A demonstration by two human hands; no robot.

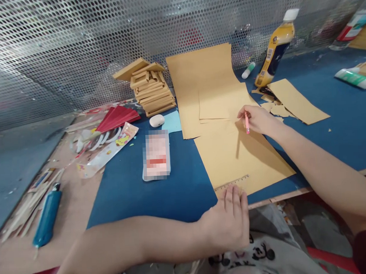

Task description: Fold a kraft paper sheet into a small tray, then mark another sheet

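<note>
My left hand (227, 220) lies with its fingers stretched out over a clear ruler (232, 182), near the front edge of a brown paper sheet (256, 158). Part of the ruler is hidden under those fingers. A pink pencil (247, 124) is held in my right hand (256, 118), above the far right part of the same sheet. Its pink end points toward me; the tip is hidden behind the hand. Beyond it, a larger brown sheet (183, 88) leans up against the perforated metal wall, with a smaller cut piece (213, 104) on it.
A stack of folded cardboard pieces (155, 95) stands by the wall. A phone (156, 154), a white earbud case (157, 120) and a blue cutter (48, 215) lie leftward. On the right are a yellow bottle (276, 48), paper scraps (279, 109), a glue stick (248, 70) and a tube (354, 78).
</note>
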